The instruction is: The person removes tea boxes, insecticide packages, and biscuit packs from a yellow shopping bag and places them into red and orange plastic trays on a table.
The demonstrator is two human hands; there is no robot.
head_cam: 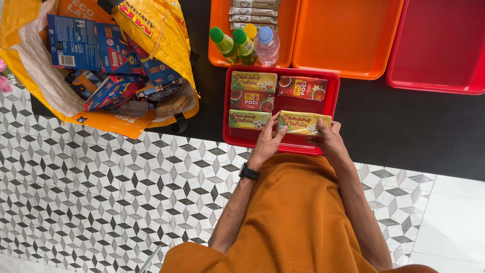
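**Placing a box in the red tray**

A yellow box lay flat at the lower right of the small red tray, just below frame centre. Both hands were clamped on it: the left hand gripped its left end with the thumb on top, and the right hand held its right end. The hands stood apart, one at each end of the box.

Four more boxes shared the tray. A green box sat just left of the held one, touching or nearly touching it. Above it lay a red box, then another green box at the tray's upper left. A second red box lay at the upper right, with bare tray floor between it and the yellow box.

Judged from this layout, the step in hand was seating the yellow box in the bottom row. The next move would call for squaring it against its green neighbour and letting go with both hands.

Further up, an orange tray held three small bottles and some sachets. Two trays at the upper right showed nothing inside. A yellow bag of packaged goods lay at the upper left, half on the patterned floor.
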